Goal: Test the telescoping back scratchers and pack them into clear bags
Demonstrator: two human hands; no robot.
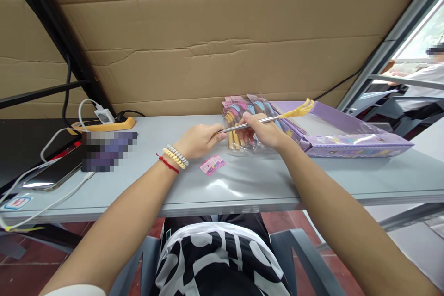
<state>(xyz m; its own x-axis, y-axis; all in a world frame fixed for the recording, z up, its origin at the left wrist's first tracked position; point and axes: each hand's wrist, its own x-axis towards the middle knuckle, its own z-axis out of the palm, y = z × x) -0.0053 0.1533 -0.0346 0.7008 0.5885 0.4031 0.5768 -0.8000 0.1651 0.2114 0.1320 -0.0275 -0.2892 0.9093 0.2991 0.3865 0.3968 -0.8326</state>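
A back scratcher with a thin metal rod and a yellow claw-shaped head (pixel 298 110) is stretched out above the table between my hands. My left hand (pixel 199 141) pinches the rod's left end with thumb and fingers. Further along, my right hand (pixel 262 129) is closed round the rod, thumb on top. Behind and below the right hand lie several back scratchers in clear plastic bags (pixel 234 118), with yellow, pink and blue heads. A small pink printed card (pixel 212 165) lies flat on the table (pixel 222 187), below the left hand's fingertips.
To the right stands an open purple box (pixel 360 144). On the left are a phone (pixel 57 169), white cables, a yellow power strip (pixel 121 124) with a white charger (pixel 104 114), and a blurred-out purple item (pixel 111 152). A cardboard wall rises behind; another person (pixel 421 76) sits far right.
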